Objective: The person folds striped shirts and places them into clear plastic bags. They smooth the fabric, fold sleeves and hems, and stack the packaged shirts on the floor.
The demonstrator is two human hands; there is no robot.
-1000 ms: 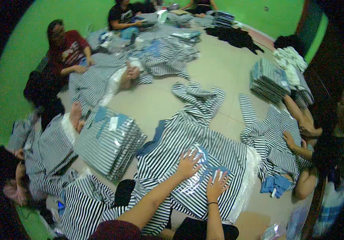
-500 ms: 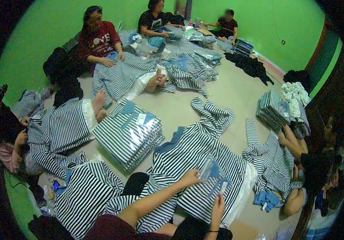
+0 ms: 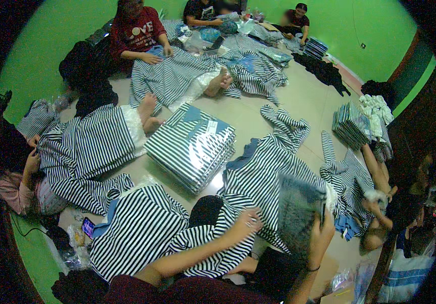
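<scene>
My right hand (image 3: pixel 321 234) grips the edge of a flat folded striped shirt in a clear bag (image 3: pixel 297 210), smeared dark grey by motion. My left hand (image 3: pixel 244 226) is apart from it, over a loose striped shirt (image 3: pixel 203 251); motion smears its fingers. Another striped shirt with a blue collar (image 3: pixel 258 164) spreads out beyond my hands, partly hidden by the bagged one. In front of me, slightly left, stands a stack of bagged folded striped shirts (image 3: pixel 177 152). More striped cloth (image 3: pixel 137 233) lies at my left.
Several people sit around, including one in a dark red shirt (image 3: pixel 138 35) and one at far left in a pink sleeve (image 3: pixel 15 190). A second stack (image 3: pixel 350 125) stands at right near white cloth (image 3: pixel 376 109). A lit phone (image 3: pixel 88 227) lies at left.
The bagged shirt has come up off the spread shirt, tilted and turned in my right hand, which moved right and up. My left hand has let go of it. The view has shifted.
</scene>
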